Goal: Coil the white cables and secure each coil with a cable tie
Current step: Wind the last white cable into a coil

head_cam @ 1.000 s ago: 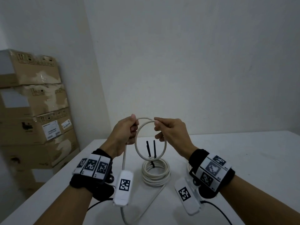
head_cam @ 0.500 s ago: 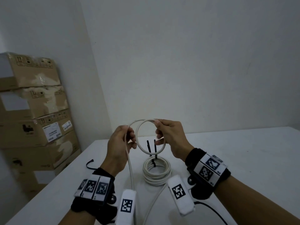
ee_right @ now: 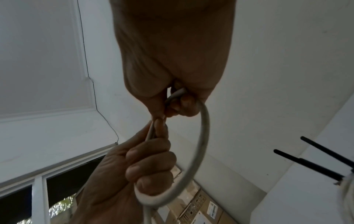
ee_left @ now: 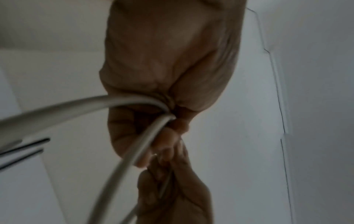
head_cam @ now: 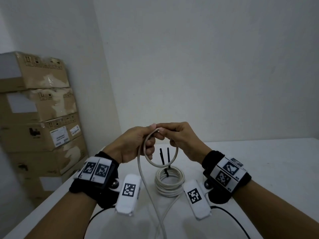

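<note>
I see a smooth white table (head_cam: 259, 169) carrying a finished coil (head_cam: 169, 183), round, lying flat, black tie tails (head_cam: 164, 157) upright. Above it, my left hand (head_cam: 133, 145) and right hand (head_cam: 183, 140) pinch a white cable (head_cam: 146, 163) loop standing vertical, tail trailing toward me.

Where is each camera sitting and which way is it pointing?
Head: on the head, looking forward and down at both hands, the cable loop, wristbands and forearms.
Left wrist: looks up along the left hand gripping the cable.
Right wrist: looks up along the right hand.
All share the loop and both hands.
</note>
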Available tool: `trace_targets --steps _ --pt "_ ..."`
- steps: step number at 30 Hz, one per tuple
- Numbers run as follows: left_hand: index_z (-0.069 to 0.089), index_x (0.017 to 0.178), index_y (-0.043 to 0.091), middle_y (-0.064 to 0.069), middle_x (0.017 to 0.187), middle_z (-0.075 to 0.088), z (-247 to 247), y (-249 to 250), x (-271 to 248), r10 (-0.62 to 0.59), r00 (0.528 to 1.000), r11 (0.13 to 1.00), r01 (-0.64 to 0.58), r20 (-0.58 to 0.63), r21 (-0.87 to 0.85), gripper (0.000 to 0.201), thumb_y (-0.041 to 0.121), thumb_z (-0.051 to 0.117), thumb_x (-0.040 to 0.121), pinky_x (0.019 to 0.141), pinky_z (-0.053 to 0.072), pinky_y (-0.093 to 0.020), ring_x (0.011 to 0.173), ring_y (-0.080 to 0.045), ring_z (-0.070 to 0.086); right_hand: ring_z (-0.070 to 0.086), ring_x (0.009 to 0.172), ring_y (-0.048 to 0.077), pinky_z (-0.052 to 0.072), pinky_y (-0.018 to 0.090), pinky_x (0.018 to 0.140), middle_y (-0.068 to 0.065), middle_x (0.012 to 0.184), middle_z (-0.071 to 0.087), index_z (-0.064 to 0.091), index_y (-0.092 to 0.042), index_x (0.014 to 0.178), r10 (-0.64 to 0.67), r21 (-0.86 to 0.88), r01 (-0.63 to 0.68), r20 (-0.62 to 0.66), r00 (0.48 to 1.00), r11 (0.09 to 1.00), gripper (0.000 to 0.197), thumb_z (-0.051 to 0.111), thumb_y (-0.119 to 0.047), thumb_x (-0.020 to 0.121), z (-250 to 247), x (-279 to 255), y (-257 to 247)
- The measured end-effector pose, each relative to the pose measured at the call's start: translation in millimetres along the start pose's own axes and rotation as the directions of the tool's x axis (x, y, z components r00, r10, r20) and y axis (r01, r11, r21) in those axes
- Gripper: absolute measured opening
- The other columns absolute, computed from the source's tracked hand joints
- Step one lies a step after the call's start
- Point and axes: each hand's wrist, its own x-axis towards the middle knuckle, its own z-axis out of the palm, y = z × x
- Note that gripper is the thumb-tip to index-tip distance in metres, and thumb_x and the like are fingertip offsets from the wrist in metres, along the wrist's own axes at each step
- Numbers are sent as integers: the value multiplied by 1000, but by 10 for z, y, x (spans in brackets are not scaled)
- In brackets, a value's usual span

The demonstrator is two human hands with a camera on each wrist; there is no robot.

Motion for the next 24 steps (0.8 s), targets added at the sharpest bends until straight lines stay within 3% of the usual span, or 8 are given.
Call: trace_targets --steps 4,7,9,12,16,18,21,24 --pt "62 99 2 -1 57 43 -13 -91 -33 23 1000 996 -24 -17 -83 31 23 39 103 49 45 -29 46 -15 45 53 58 -9 39 7 54 -16 70 61 67 -3 115 57 -71 -52 67 996 996 25 52 -2 95 26 -2 -1" --pt "61 95 2 3 56 25 7 -120 -28 49 990 997 -58 -135 -59 28 21 41 102 41 30 -22 43 -9 27 48 59 -2 37 9 55 -11 72 63 67 -6 115 119 -76 -114 63 991 991 25 51 -4 95 56 13 3" --pt "59 95 2 5 53 26 19 -122 -20 76 974 989 -101 -215 -105 26 21 43 102 40 28 -21 42 -8 26 54 63 7 42 19 57 -1 74 63 67 -8 114 94 -94 -99 -63 994 991 23 54 -10 95 62 27 37" --pt "55 95 1 3 52 34 8 -116 -24 124 949 972 -174 -291 -155 24 20 42 102 39 34 -21 40 -9 32 64 64 18 53 32 57 7 74 65 68 -14 103 -131 -264 67 -232 964 962 13 60 -16 93 73 -15 103" --pt "55 91 1 -6 59 51 23 -153 -68 190 927 949 -258 -324 -180 24 17 40 103 44 48 -28 42 -15 45 61 65 19 52 37 66 2 75 69 68 -11 92 -377 -718 157 -156 913 678 13 63 -23 91 77 -43 222" --pt "56 93 1 -10 65 60 58 -181 -86 214 912 938 -292 -351 -186 24 15 39 103 47 53 -33 45 -19 53 60 65 21 51 37 64 2 69 67 66 -8 82 -325 -650 98 -240 915 754 15 64 -21 89 108 -37 238" --pt "54 95 1 -12 71 66 105 -225 -102 246 892 916 -342 -380 -210 23 14 37 103 48 55 -35 48 -22 58 67 66 24 54 33 54 9 75 67 63 -4 75 -67 -225 -26 -399 915 974 16 63 -14 88 164 -36 188" --pt "54 94 2 -10 70 64 123 -264 -116 286 858 876 -415 -427 -247 24 12 34 103 49 54 -34 51 -21 58 70 64 25 56 35 54 13 78 67 60 -3 73 112 141 -60 -397 911 988 16 61 -6 89 219 -48 131"
